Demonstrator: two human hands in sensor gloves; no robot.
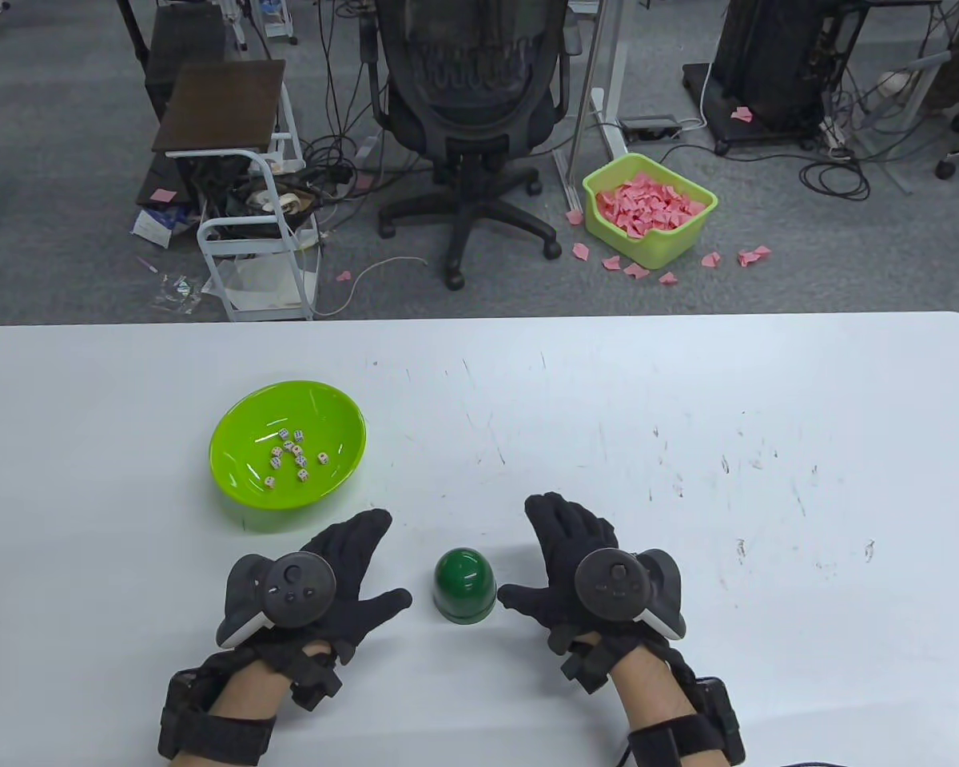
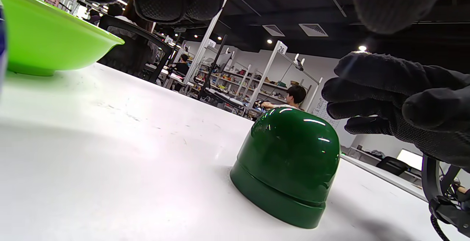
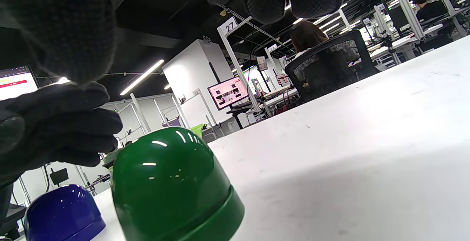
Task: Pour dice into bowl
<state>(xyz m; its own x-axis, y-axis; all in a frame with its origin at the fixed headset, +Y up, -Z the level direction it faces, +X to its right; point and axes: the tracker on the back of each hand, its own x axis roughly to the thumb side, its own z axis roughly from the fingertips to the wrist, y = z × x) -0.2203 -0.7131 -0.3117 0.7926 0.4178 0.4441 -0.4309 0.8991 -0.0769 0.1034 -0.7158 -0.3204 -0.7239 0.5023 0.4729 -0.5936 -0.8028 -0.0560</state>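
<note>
On the white table [image 1: 687,383], I take the dark green glossy domed plastic dice cup [image 1: 463,585] as my landmark; it stands mouth-down near the front edge, between my two hands.

Farthest left of the cup, and a little beyond it, sits the lime-green round plastic bowl [image 1: 240,431]. Inside it lie the small white dice [image 1: 293,458], scattered loosely over its bottom, so they are already in the bowl and not in the cup. I cannot read their faces from here.

Just left of the cup is my left hand [image 1: 332,579] in its black sensor glove, palm down, fingers spread and straight, the thumb pointing toward the cup but not touching it. It holds nothing.

The cup itself stands upright on its wider rim band, untouched on either side; the left wrist view shows clear table around its base.

Just right of the cup is my right hand [image 1: 579,559], likewise flat and spread, thumb reaching toward the cup with a small gap between them. It grips nothing.

From the right wrist view a dark blue glossy dome [image 3: 62,211], possibly a second cup, shows beyond the green cup on its left-hand side, though I cannot find it in the table view.
</note>
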